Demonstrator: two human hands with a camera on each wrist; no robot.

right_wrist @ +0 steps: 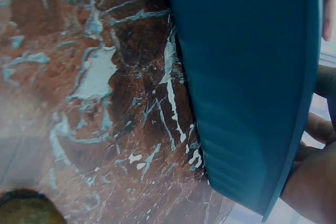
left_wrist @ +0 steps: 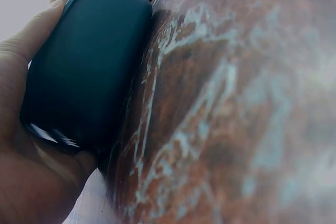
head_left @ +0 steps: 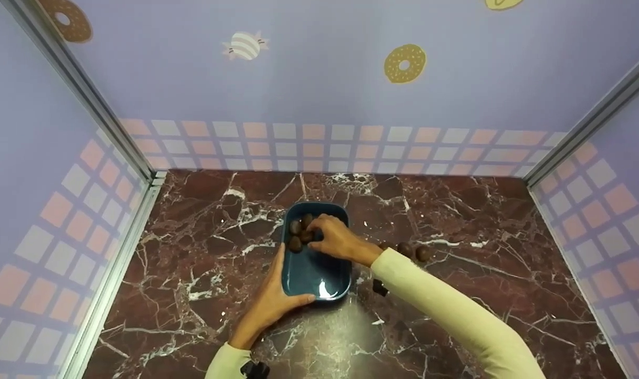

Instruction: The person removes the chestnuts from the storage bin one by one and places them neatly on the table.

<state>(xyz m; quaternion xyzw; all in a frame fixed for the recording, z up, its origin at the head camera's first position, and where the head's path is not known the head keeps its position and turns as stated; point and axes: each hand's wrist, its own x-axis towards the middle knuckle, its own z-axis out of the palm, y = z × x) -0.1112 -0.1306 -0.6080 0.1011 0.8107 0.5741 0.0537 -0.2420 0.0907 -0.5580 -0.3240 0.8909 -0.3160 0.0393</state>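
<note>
A deep blue-green rectangular dish (head_left: pixel 314 273) with rounded corners sits on the marbled surface. My left hand (head_left: pixel 275 297) grips its near left corner, thumb at the near rim and fingers along the left side; the left wrist view shows that hand (left_wrist: pixel 31 145) against the dish's outer wall (left_wrist: pixel 89 61). Several brown chestnuts (head_left: pixel 295 243) lie at the dish's far left. My right hand (head_left: pixel 338 239) reaches in over the right rim, pinching a brown chestnut (head_left: pixel 306 237) between thumb and fingers. In the right wrist view the dish wall (right_wrist: pixel 247 87) hides most of that hand.
More chestnuts (head_left: pixel 422 253) lie in a row on the table (head_left: pixel 193 252) right of the dish, partly behind the right forearm. A patterned back wall (head_left: pixel 325 95) and side panels with metal frame edges (head_left: pixel 114 142) enclose the table.
</note>
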